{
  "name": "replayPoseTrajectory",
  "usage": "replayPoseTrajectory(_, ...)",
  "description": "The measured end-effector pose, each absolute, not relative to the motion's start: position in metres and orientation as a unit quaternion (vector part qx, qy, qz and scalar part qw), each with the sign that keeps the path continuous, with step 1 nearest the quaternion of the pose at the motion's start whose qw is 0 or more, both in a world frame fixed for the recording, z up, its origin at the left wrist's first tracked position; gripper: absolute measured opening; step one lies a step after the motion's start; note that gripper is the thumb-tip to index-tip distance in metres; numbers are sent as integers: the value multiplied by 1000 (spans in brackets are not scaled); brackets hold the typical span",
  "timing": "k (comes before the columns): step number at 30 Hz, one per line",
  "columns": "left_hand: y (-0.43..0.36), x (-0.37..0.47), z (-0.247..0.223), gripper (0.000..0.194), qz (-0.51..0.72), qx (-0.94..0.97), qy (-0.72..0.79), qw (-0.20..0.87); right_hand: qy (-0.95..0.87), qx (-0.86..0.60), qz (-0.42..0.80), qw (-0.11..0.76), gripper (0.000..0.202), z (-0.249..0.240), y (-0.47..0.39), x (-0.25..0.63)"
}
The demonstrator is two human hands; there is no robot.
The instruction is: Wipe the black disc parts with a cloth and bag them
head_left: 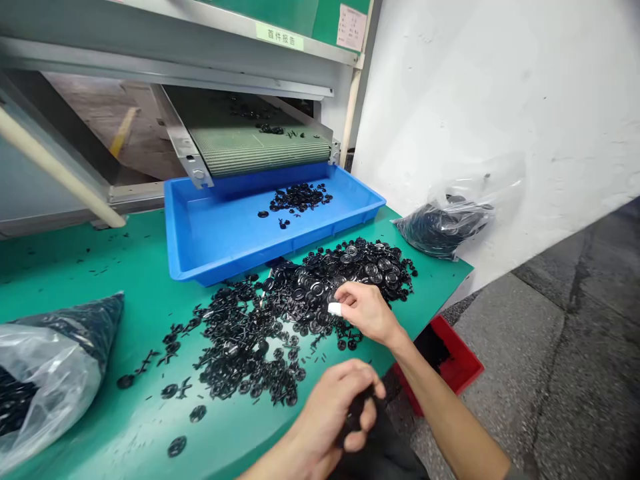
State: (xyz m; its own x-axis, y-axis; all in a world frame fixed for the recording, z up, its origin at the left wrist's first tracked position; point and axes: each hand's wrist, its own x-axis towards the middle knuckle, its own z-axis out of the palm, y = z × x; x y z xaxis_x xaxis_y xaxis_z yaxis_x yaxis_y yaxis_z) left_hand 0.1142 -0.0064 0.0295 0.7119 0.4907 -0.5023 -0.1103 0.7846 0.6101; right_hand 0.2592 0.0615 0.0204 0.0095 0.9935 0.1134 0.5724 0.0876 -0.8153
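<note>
A heap of small black plastic parts (235, 340), some round discs and some thin branched pieces, spreads over the green table (120, 420). At the heap's right side, among larger black discs (373, 269), is my right hand (367, 310). Its thumb wears a white cover, and the fingers are pinched together; whatever lies between the tips is too small to tell. Lower down, in front of the table's near edge, my left hand (340, 410) is curled, palm inward, around dark plastic parts (356, 408) that are partly hidden by the fingers.
Behind the heap stands a blue tray (215, 250) holding several black parts, under the end of a green conveyor belt (250, 143). Plastic bags of black parts sit at left (65, 373) and right (445, 227). A red bin (463, 367) is below the table's right edge.
</note>
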Motion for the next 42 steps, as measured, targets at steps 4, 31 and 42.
replayPoseTrajectory(4,10,165,19,11,200,286,316,882,-604,-611,305,411,6,25,66,274)
replayPoseTrajectory(31,29,52,19,49,221,432,449,751,-688,-493,351,401,16,10,5,212)
replayPoseTrajectory(42,35,43,12,35,303,244,379,839,-723,-546,269,327,42,19,30,219)
